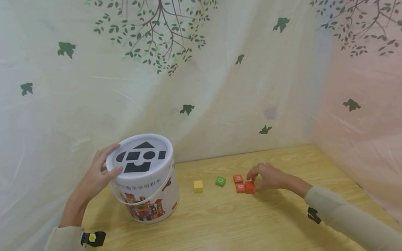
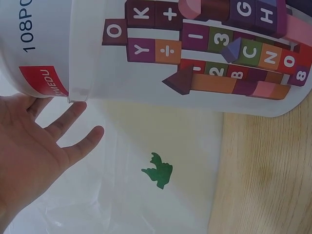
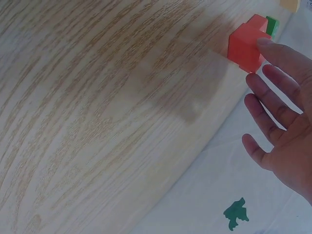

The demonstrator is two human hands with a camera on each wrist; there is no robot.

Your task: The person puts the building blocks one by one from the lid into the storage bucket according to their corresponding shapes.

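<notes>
Now, R hand [image 1: 267, 176] pinches a red block [image 1: 249, 187] by the fingertips [image 3: 267, 46] atop the wooden counter [image 1: 214, 232], the block lying to that hand's L, right beside two lettered red blocks [image 1: 240, 188]. L hand [image 1: 98, 176], fingers spread, rests at the rim of a white bucket [image 1: 173, 191], well apart; btwn sit a yellow block [image 1: 198, 186] & green block [image 1: 221, 181], so R hand's nearer.

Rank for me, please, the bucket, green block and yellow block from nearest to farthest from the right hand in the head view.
1. Green block, left of the red blocks.
2. Yellow block, left of the green block.
3. Bucket, farthest left, touched by the left hand.
</notes>
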